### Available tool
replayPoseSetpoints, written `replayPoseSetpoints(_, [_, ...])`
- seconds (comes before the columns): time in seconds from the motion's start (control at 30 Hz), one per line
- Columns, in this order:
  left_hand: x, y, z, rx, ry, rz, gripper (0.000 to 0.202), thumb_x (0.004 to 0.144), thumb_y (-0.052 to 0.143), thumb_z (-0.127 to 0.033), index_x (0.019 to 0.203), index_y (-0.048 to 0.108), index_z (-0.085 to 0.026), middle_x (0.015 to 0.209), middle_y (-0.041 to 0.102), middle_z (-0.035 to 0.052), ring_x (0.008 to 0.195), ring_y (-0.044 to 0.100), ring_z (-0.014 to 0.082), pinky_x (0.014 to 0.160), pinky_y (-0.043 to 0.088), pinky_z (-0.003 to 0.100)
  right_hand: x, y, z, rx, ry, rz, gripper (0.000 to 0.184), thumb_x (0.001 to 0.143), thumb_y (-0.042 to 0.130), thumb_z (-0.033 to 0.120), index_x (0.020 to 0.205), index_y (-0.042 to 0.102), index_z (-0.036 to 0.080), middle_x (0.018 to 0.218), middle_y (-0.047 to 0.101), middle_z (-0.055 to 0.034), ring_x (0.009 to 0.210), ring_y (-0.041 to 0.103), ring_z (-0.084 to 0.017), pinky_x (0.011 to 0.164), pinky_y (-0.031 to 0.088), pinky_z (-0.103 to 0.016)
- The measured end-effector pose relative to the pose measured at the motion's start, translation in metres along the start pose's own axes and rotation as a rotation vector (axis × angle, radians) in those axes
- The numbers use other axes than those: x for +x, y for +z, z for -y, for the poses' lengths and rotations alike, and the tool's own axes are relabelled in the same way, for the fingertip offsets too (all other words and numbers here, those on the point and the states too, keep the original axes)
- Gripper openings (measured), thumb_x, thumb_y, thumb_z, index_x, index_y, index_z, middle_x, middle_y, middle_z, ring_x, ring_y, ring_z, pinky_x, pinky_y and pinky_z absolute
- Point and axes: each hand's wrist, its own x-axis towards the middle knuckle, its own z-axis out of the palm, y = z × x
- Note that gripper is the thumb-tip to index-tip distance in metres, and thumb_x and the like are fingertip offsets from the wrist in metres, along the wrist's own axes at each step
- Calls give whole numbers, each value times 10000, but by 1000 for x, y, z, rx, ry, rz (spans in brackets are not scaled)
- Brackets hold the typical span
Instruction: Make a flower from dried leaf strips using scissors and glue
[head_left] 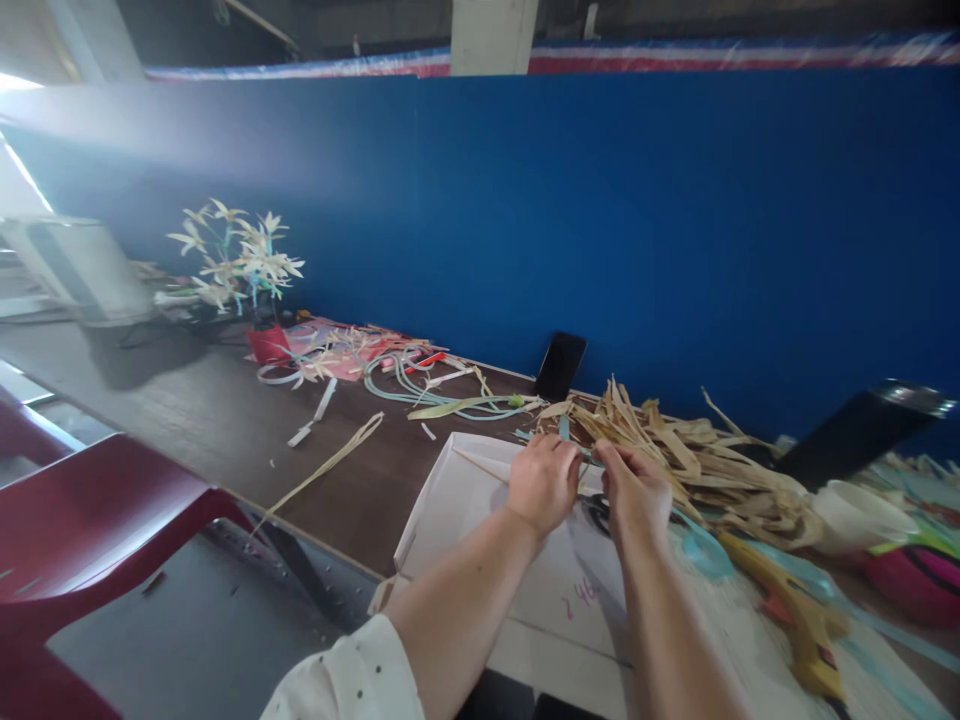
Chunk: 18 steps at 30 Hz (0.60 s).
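My left hand [543, 482] and my right hand [634, 494] meet over a white shallow cardboard box [465, 490], fingers pinched together on a thin green strip [589, 455] between them. Both hands are closed around it. A thin tan stick [480, 464] lies across the box just left of my left hand. A pile of dried tan leaf strips [690, 460] lies right behind my hands. Black scissors [598, 510] show partly under my right hand.
A yellow glue gun [795, 610] lies to the right, near a white cup [855, 515] and a pink bowl [911, 580]. A phone [560, 365] leans on the blue wall. Leaf flowers in a red vase [266, 340] stand far left. A red chair [82, 530] is at left.
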Motion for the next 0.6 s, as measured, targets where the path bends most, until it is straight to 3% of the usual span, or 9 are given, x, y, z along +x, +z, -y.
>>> replayPoseSetpoints(0.17, [1, 2, 0, -143, -115, 3, 156, 807, 487, -205, 750, 630, -178, 772, 623, 39, 801, 540, 151, 767, 407, 258, 0, 1, 2, -14, 5, 13, 401, 600, 681, 482, 767, 679, 118, 388, 443, 46, 350, 334, -76, 344, 233, -210])
replayPoseSetpoints(0.4, [11, 6, 3, -588, -567, 201, 163, 707, 593, -301, 749, 676, -167, 722, 656, 5, 654, 556, 111, 629, 407, 216, -2, 3, 4, 84, 35, 30, 418, 593, 695, 485, 808, 662, 129, 439, 484, 43, 349, 328, -58, 330, 223, -194])
replayPoseSetpoints(0.6, [13, 13, 12, -838, -755, 224, 197, 619, 654, -297, 731, 673, -136, 675, 643, 8, 564, 488, 70, 564, 370, 192, -6, 5, 8, 210, 50, 76, 379, 630, 676, 479, 820, 644, 153, 644, 608, -7, 381, 346, -47, 339, 222, -186])
